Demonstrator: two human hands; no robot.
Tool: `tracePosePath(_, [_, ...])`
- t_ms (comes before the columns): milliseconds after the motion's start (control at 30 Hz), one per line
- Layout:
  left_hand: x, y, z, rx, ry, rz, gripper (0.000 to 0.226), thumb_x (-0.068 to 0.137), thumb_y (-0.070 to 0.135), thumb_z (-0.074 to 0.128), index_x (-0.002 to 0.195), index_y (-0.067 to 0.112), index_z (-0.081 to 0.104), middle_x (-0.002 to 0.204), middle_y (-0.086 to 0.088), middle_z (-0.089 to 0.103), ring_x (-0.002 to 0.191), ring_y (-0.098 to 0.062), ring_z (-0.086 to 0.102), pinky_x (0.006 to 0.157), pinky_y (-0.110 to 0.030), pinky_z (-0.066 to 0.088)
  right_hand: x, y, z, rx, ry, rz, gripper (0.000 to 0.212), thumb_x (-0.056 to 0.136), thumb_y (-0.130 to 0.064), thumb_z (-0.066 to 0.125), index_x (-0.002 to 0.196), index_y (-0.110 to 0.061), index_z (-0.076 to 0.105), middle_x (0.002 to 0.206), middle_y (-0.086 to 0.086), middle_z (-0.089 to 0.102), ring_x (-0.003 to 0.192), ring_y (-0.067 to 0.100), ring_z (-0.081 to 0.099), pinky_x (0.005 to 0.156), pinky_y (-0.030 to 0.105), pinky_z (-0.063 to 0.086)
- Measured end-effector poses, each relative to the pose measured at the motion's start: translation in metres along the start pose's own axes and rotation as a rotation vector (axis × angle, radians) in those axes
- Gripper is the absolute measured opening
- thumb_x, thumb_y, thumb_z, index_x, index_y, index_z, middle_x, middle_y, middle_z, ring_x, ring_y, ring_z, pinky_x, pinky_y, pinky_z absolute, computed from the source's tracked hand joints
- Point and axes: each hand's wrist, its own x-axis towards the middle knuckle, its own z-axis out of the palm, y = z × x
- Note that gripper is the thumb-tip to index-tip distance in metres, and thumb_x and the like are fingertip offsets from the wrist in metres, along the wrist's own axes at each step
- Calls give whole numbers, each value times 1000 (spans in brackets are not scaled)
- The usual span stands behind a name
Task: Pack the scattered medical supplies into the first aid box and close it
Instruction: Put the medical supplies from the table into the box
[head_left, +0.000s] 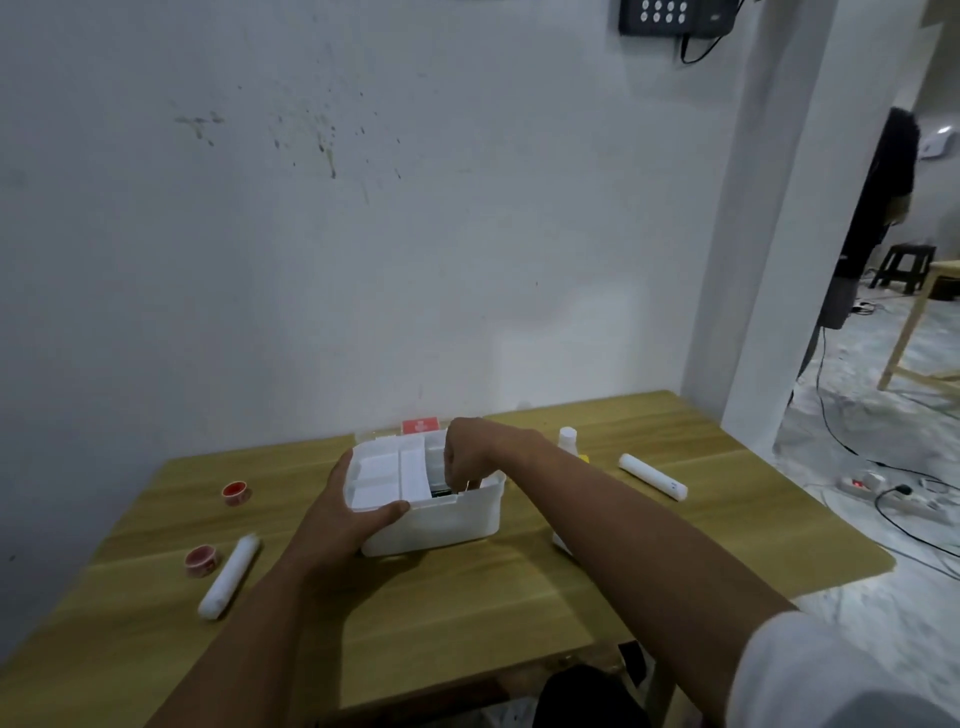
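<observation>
Head view is showing most of the job waiting to be done. Starting at the left, two small red-centred tape rolls (233, 492) (201, 560) are lying at about nine o'clock from the white translucent plastic first aid box (441, 525), and a white paper-wrapped gauze roll (229, 578) is lying just beside the nearer one. The left hand (345, 506) is bracing the box, fingers spread around its left corner, thumb lying along the front rim. The box is sitting mid-table, open, its white divided tray showing and its lid with a red label (420, 426) lying behind at twelve o'clock. The right hand (470, 454) is dipping into the right compartment, fingers bunched downward; whether they are pinching something I cannot tell. At three o'clock a small white bottle (567, 437) and another white roll (653, 476) are waiting.
</observation>
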Motion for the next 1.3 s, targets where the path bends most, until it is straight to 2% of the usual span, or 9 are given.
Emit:
tracePosePath(133, [1, -4, -2, 4, -7, -19, 136, 47, 83, 83, 160, 45, 18, 159, 9, 40, 132, -17, 46, 85, -29, 49, -11, 12, -26, -22, 204, -29, 21, 87, -4, 74, 108, -5, 79, 107, 10, 78, 95, 24, 75, 90, 37, 61])
tracePosePath(267, [1, -4, -3, 3, 7, -18, 141, 42, 86, 81, 161, 44, 19, 157, 12, 42, 133, -18, 46, 92, -35, 48, -19, 51, -53, -111, 386, 149, 21, 86, -11, 65, 105, -14, 75, 104, 6, 75, 93, 26, 70, 86, 42, 61])
tracePosePath(367, [1, -4, -3, 1, 8, -28, 140, 42, 86, 82, 161, 44, 20, 157, 12, 43, 134, -20, 48, 96, -38, 50, -34, 75, -60, -150, 358, 289, 13, 83, -17, 71, 95, -14, 64, 95, 5, 68, 86, 24, 67, 74, 36, 59])
tracePosePath(433, [1, -5, -4, 0, 2, -30, 136, 46, 84, 83, 160, 46, 20, 157, 13, 43, 135, -20, 49, 100, -41, 51, -41, 85, -57, -171, 293, 353, 26, 80, -21, 80, 89, -14, 57, 92, 5, 64, 88, 25, 66, 70, 36, 56])
tracePosePath(533, [0, -2, -4, -14, 0, -12, 132, 47, 83, 84, 159, 45, 25, 153, 16, 46, 135, -18, 50, 102, -42, 50, -45, 95, -44, -140, 244, 381, 37, 78, -19, 87, 106, -7, 66, 98, 9, 70, 91, 27, 70, 80, 39, 62])
tracePosePath(767, [-2, -1, -3, -17, 4, -26, 134, 46, 83, 84, 160, 45, 24, 154, 15, 46, 133, -18, 50, 98, -40, 51, -49, 78, -68, 8, 379, 273, 32, 77, -12, 88, 105, -3, 74, 102, 14, 75, 90, 29, 73, 80, 43, 64])
tracePosePath(967, [-1, -2, -4, -5, -2, -25, 133, 48, 83, 84, 160, 45, 22, 156, 13, 44, 136, -20, 49, 103, -45, 51, -46, 33, -97, 69, 535, 65, 28, 77, -13, 88, 104, -7, 79, 108, 9, 75, 96, 24, 70, 78, 33, 57])
tracePosePath(1133, [-4, 4, -2, -20, -1, 4, 130, 50, 77, 85, 160, 42, 25, 153, 14, 44, 132, -15, 47, 91, -31, 47, -28, 10, -72, 77, 473, -3, 31, 77, -14, 88, 106, -9, 79, 111, 9, 76, 103, 24, 70, 79, 29, 52])
tracePosePath(1300, [-2, 1, -2, -2, 4, -22, 135, 47, 81, 83, 161, 45, 19, 157, 11, 41, 131, -15, 45, 86, -29, 48, -4, 14, -25, 38, 399, -14, 29, 81, -6, 82, 110, -11, 77, 115, 8, 74, 105, 25, 69, 83, 30, 53])
